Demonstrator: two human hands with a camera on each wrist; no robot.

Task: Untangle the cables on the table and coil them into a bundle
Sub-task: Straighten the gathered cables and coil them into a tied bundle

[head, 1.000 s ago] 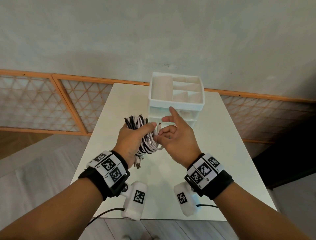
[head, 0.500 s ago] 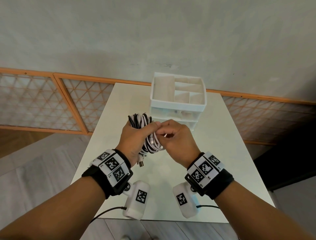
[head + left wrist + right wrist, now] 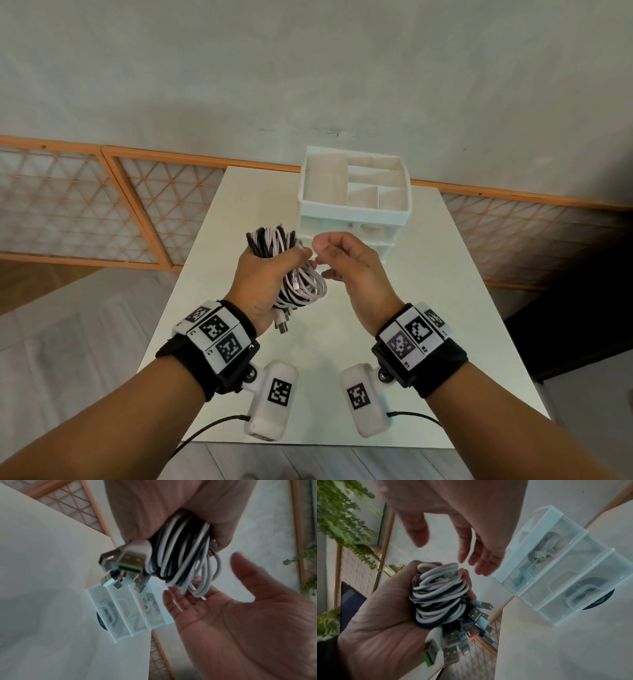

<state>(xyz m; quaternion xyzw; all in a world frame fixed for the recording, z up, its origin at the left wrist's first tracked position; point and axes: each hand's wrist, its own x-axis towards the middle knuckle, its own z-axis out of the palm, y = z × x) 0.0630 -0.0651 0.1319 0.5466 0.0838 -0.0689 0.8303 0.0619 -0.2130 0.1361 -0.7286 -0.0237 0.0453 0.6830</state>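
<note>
My left hand [image 3: 257,277] grips a coiled bundle of black and white cables [image 3: 298,286] above the white table [image 3: 428,308]. The fist is wrapped round the bundle's middle, with loops sticking out above and below it. Several USB plugs [image 3: 282,325] hang from the bundle's near end; the left wrist view shows these plugs [image 3: 123,563] close up. My right hand [image 3: 349,263] hovers just right of the bundle with relaxed fingers and holds nothing. In the right wrist view the right hand [image 3: 465,531] is apart from the bundle [image 3: 440,592].
A white desk organizer [image 3: 354,212] with open top compartments and clear drawers [image 3: 556,574] stands at the table's far middle, just beyond my hands. Wooden lattice panels [image 3: 102,212] run along the wall behind. The table's near edge lies under my wrists.
My right hand, which was pinching at the bundle half a second ago, has let go, opened and drawn slightly right. My left hand keeps its grip on the bundle.
</note>
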